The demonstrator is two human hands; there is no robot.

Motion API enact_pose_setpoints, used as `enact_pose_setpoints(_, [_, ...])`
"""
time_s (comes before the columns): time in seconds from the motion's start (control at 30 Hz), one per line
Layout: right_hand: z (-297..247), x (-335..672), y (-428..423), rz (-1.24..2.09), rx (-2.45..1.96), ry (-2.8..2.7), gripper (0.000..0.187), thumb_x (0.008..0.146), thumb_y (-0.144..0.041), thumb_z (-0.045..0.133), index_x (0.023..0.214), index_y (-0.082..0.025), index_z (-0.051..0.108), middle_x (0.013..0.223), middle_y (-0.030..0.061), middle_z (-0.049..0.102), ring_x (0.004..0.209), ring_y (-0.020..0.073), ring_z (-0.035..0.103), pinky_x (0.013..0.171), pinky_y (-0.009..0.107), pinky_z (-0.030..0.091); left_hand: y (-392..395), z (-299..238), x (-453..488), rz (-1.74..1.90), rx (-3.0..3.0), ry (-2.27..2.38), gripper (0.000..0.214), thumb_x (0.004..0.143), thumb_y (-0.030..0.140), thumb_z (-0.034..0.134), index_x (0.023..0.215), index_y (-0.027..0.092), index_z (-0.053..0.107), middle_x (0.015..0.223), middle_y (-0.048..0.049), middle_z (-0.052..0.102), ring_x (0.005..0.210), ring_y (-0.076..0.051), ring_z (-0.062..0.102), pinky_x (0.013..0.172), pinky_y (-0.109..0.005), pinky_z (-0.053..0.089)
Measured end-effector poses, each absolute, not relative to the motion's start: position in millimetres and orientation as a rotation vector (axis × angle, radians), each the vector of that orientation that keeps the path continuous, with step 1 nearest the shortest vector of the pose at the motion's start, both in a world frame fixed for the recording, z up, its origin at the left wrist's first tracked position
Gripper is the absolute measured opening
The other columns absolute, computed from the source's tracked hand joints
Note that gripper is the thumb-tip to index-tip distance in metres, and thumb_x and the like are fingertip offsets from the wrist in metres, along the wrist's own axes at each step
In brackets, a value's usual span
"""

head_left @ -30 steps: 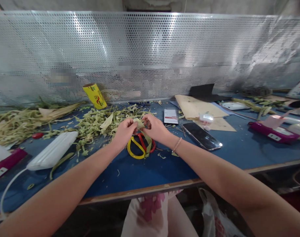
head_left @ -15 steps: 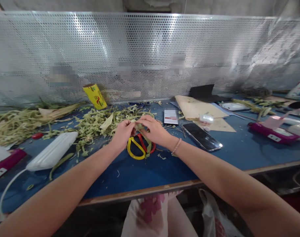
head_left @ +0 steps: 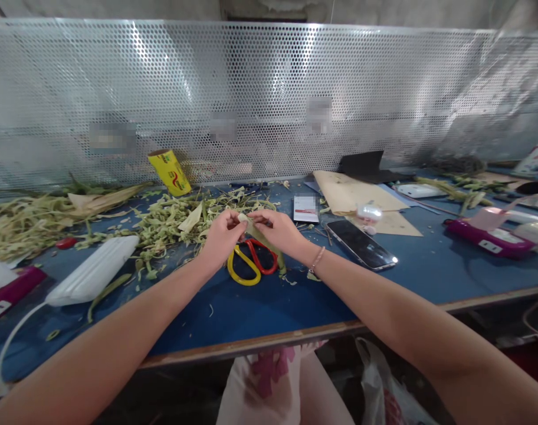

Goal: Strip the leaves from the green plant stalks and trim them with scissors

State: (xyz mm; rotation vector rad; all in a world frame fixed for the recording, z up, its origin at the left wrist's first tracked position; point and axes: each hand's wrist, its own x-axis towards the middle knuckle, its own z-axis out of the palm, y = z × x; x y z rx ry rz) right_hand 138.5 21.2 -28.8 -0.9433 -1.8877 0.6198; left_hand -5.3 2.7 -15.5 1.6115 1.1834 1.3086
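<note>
My left hand (head_left: 220, 239) and my right hand (head_left: 278, 231) meet over the middle of the blue table (head_left: 251, 307), both pinching one pale green leaf strip (head_left: 256, 230). The strip's loose end hangs down to the right of my right hand. Right beneath the hands lie scissors (head_left: 249, 264) with one yellow and one red handle loop. Behind my hands spreads a heap of green leaf trimmings (head_left: 176, 221).
A white oblong device (head_left: 94, 270) with a cable lies left; a yellow roll (head_left: 169, 172) leans on the perforated metal screen (head_left: 269, 94). A black phone (head_left: 361, 244), a small card (head_left: 306, 208) and brown cardboard (head_left: 355, 198) lie right; purple-based devices (head_left: 488, 236) sit far right.
My hands shifted a little: the right hand's fingers regripped the leaf strip and its hanging end swung out to the right, uncovering the red scissor handle.
</note>
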Motion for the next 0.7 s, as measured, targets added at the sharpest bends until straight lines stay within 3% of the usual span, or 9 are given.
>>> enact_pose_setpoints(0.7, [-28.1, 141.6, 22.9, 0.747, -0.968, -1.755, 0.012, 0.072, -0.016, 0.048, 0.077, -0.016, 0.058, 0.071, 0.0011, 0.060, 0.065, 0.0114, 0.055, 0.064, 0.027, 0.046, 1.4, -14.2, -4.8, 1.156, 1.727, 1.176, 0.004, 0.068, 0.019, 0.049, 0.069, 0.017, 0.052, 0.052, 0.0042, 0.048, 0.046, -0.009, 0.046, 0.049, -0.023, 0.036])
